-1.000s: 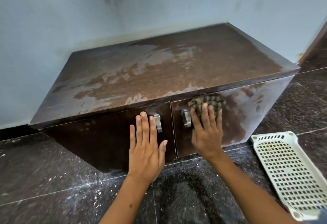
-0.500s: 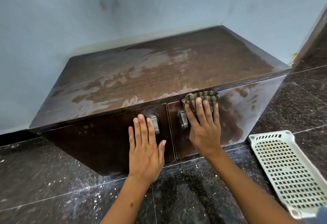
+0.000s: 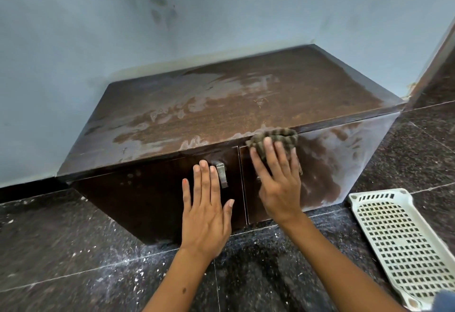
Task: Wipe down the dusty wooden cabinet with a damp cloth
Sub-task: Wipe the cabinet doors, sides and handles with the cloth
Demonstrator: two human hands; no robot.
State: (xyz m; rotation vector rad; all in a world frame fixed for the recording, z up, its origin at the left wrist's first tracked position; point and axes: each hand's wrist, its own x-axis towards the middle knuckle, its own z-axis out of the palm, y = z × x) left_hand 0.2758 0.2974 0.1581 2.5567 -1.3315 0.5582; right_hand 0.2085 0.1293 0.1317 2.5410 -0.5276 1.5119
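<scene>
A low dark wooden cabinet (image 3: 246, 104) stands against a pale blue wall, its top streaked with grey dust and damp smears. My right hand (image 3: 278, 178) presses a crumpled greenish striped cloth (image 3: 275, 136) flat against the upper part of the right door, fingers straight, just under the top's front edge. The right door's handle is hidden under that hand. My left hand (image 3: 205, 203) lies flat on the left door, fingers straight, next to its metal handle (image 3: 222, 173). Dust still greys the right door beyond the cloth.
A white perforated plastic tray (image 3: 403, 240) lies on the dark speckled floor tiles (image 3: 73, 250) at the right. A dark door frame (image 3: 433, 65) rises at the far right. White specks scatter over the floor in front of the cabinet.
My right hand has slid the cloth upward on the right door to the top's front edge. The left hand has stayed flat on the left door.
</scene>
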